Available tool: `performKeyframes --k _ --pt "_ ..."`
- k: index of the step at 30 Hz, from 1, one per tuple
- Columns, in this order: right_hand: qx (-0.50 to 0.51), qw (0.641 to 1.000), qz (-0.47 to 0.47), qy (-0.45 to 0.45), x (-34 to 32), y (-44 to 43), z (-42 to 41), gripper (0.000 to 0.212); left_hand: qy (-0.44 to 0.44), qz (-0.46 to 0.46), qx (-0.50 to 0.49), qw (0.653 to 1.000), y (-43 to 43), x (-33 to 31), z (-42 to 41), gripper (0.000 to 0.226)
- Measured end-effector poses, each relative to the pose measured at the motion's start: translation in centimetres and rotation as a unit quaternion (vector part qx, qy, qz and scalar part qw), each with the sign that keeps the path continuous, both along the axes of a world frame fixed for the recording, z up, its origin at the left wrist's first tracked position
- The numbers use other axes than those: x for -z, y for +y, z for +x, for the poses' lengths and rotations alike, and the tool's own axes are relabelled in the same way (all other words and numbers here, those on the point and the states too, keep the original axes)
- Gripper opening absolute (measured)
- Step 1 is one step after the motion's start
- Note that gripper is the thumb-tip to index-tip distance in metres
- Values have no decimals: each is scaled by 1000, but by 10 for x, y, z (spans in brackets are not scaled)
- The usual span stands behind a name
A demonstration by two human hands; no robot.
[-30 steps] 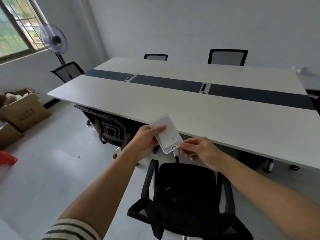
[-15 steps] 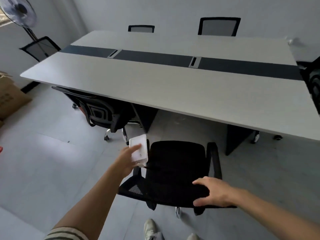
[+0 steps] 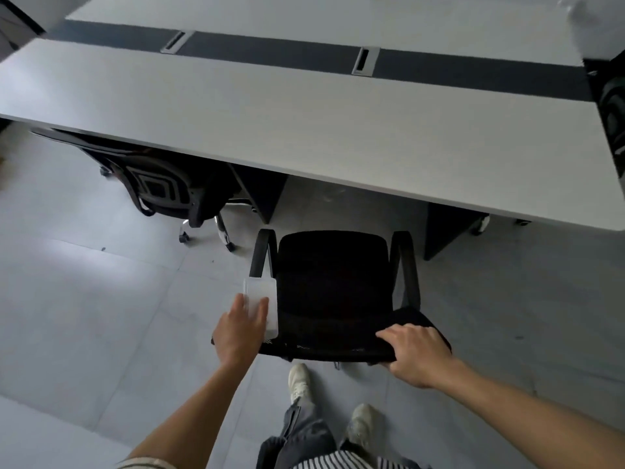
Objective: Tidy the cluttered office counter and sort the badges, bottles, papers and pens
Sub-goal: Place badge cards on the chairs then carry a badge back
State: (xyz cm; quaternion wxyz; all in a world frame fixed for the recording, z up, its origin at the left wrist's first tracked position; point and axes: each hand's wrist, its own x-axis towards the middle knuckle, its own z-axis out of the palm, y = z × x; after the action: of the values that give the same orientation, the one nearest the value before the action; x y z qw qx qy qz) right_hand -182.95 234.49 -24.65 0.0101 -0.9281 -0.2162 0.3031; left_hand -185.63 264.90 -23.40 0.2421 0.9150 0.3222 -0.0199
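My left hand [image 3: 240,330] holds a clear plastic badge holder [image 3: 262,297] low, beside the left armrest of a black office chair [image 3: 333,279]; my fingers lie across its near end. My right hand [image 3: 415,353] grips the top of that chair's backrest at its right corner, fingers curled over the edge. The chair stands just in front of my feet, facing the long white table [image 3: 304,130].
The table carries a dark centre strip [image 3: 270,52] with two cable ports. A second black chair [image 3: 159,187] is tucked under the table at left. Dark table legs [image 3: 443,228] stand right of the chair. Grey tiled floor [image 3: 84,316] spreads to the left.
The view has tilted down and closer to the chair. My right hand left the badge holder and took hold of the chair's backrest. My left hand lowered the badge holder beside the armrest.
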Motion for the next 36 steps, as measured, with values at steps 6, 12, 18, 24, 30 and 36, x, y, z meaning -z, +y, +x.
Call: performKeyframes --k 6,12,18,24,30,36 --pt "33 999 7 -15 -7 4 76 53 -14 0 21 1000 7 6 83 39" --pt "62 998 -7 -33 -12 12 162 49 -32 -18 44 998 15 9 179 40" --pt "110 993 -24 -42 -12 32 250 52 -19 -33 63 997 33 5 284 42" --pt "146 989 -8 -37 -2 48 312 52 -13 -20 78 997 48 2 366 42" --pt "147 989 1 -26 5 60 331 52 1 12 85 996 60 6 403 42" --pt "103 995 3 11 3 62 339 62 -45 -112 1 993 68 -4 412 36"
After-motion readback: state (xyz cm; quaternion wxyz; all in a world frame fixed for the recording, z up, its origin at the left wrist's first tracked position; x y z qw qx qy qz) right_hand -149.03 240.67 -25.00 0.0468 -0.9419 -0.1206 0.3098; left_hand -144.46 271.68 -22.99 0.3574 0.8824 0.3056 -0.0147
